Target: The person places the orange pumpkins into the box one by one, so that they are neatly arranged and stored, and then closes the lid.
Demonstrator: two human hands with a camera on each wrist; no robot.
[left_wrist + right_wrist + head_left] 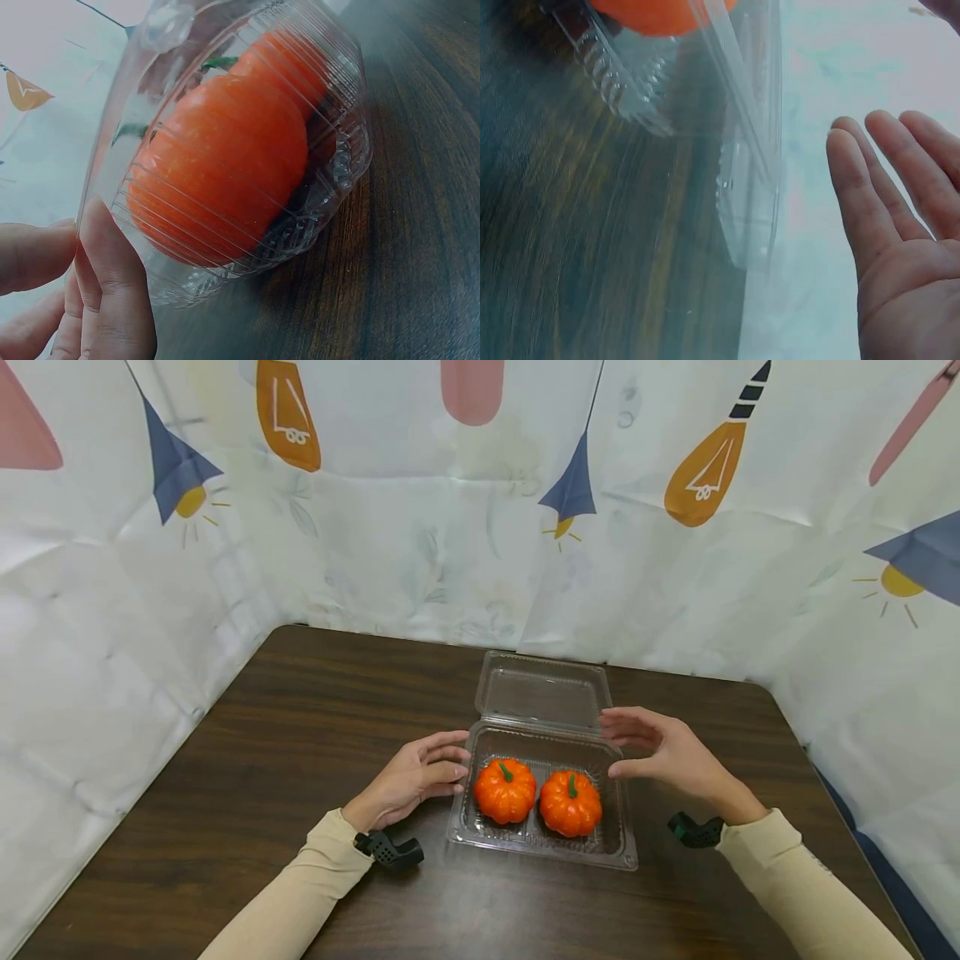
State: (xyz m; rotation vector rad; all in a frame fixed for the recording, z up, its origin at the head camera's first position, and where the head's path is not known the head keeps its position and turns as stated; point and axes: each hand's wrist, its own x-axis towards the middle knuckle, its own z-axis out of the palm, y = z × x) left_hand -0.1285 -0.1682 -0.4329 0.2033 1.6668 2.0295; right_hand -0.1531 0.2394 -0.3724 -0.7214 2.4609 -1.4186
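Note:
A clear plastic clamshell container [540, 853] lies on the table with its lid [543, 689] folded back toward the wall. Two small orange pumpkins with green stems sit side by side in its base, a left pumpkin [505, 791] and a right pumpkin [570, 803]. At the left rim, my left hand [415, 777] pinches the edge between thumb and fingers, as the left wrist view [112, 285] shows. Beside the right rim, my right hand [663, 752] is held with fingers extended and thumb apart. In the right wrist view, its fingers [855, 180] stand clear of the plastic.
The dark wood-grain table [247, 793] has rounded far corners. A white patterned cloth [420, 552] hangs behind it and along both sides. Black wrist cameras sit on the left wrist [390, 850] and the right wrist [697, 831].

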